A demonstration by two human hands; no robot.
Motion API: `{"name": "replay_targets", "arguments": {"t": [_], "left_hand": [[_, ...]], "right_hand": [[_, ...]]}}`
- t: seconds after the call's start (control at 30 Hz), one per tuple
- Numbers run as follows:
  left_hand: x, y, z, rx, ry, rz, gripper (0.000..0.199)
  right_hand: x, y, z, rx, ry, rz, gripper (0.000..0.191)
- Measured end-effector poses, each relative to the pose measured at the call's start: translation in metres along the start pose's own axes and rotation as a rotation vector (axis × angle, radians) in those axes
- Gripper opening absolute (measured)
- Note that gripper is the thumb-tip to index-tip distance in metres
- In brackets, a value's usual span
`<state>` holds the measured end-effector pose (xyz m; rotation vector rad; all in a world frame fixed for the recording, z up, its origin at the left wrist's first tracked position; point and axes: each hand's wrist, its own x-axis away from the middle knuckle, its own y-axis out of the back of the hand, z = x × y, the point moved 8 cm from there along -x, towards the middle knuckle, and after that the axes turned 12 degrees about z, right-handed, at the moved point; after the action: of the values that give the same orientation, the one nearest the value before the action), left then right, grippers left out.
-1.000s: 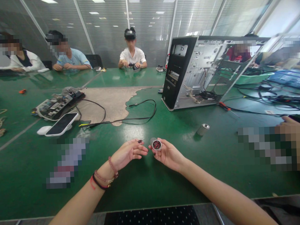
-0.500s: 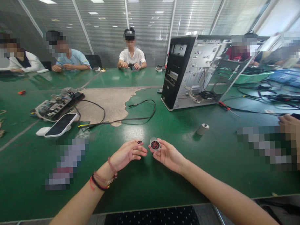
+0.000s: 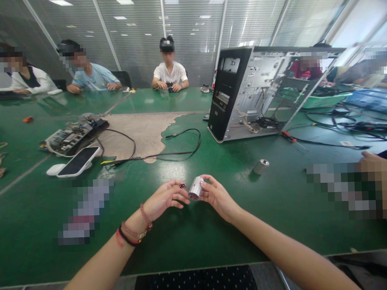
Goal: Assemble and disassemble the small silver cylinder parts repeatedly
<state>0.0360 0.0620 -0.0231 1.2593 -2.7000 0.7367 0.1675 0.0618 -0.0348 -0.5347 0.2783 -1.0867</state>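
Note:
My right hand (image 3: 216, 197) grips a silver metal cylinder (image 3: 196, 188) between thumb and fingers, just above the green table. The cylinder is tilted, its side turned up and its dark and red end facing down toward me. Close by on its left is my left hand (image 3: 170, 195), fingers apart and slightly curled, holding nothing; whether its fingertips touch the cylinder I cannot tell. A second silver metal cylinder (image 3: 261, 166) lies on the table to the right, beyond my right hand.
An opened computer case (image 3: 231, 95) stands behind on the right, with a red-handled screwdriver (image 3: 289, 136) beside it. A phone (image 3: 80, 161), a circuit board assembly (image 3: 74, 134) and a black cable (image 3: 181, 153) lie left and ahead. Another person's hand (image 3: 378, 168) is at the right edge.
My right hand has turned the cylinder, so its side now shows where its round red and black end faced me. My left hand has barely moved.

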Motion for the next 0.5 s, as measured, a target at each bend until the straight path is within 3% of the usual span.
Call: {"name": "replay_targets", "arguments": {"t": [0.13,0.27,0.37,0.5], "left_hand": [[-0.002,0.001,-0.009,-0.271,-0.112,-0.044,0.028],[0.0,-0.011,-0.02,-0.592,-0.245,-0.008,0.031],[0.005,-0.02,-0.026,-0.855,-0.298,-0.033,0.028],[0.009,-0.026,-0.029,-1.095,-0.312,-0.103,0.026]], "right_hand": [[0.007,-0.007,0.027,0.557,0.225,0.046,0.031],[0.018,-0.026,0.038,1.184,0.45,0.121,0.031],[0.022,-0.035,0.035,1.373,0.54,0.174,0.031],[0.022,-0.036,0.031,1.413,0.571,0.173,0.035]]}}
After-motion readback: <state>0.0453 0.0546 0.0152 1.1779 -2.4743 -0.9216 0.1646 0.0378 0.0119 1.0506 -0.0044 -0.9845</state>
